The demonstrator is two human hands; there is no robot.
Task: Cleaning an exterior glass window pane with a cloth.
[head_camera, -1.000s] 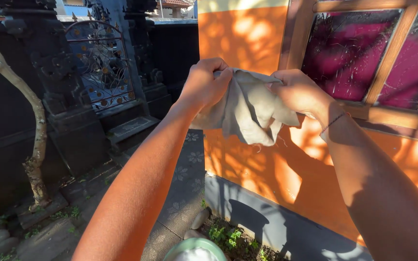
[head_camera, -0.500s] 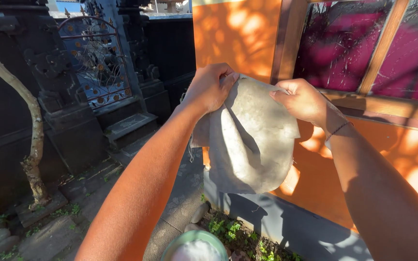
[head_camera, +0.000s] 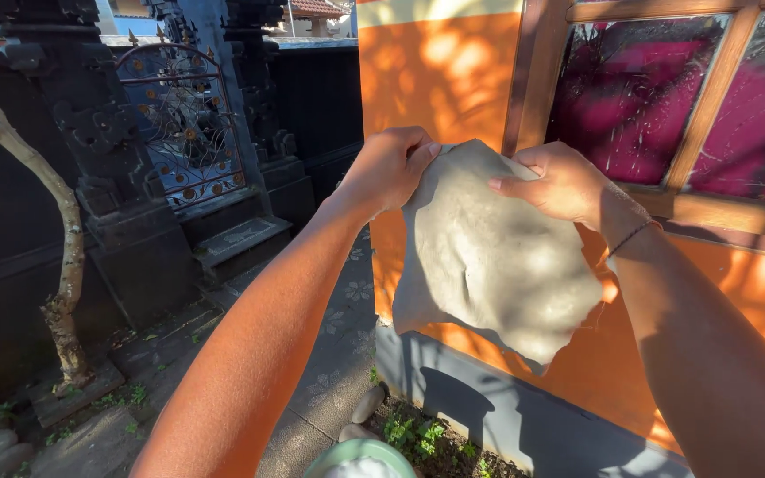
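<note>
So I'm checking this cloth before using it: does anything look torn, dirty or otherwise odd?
The grey cloth, held up by the left hand and right hand, has an uneven, ragged lower right edge and a wrinkled surface. No holes show. The mottling looks like leaf shadow, though stains can't be ruled out.

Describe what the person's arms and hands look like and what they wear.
Both forearms are bare, with no sleeves in view and no gloves. The left hand shows no ring or band. The right hand has a thin dark corded bracelet around its wrist.

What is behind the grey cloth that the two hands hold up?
Behind the grey cloth is the orange wall with its grey base. The part it covers is hidden.
</note>
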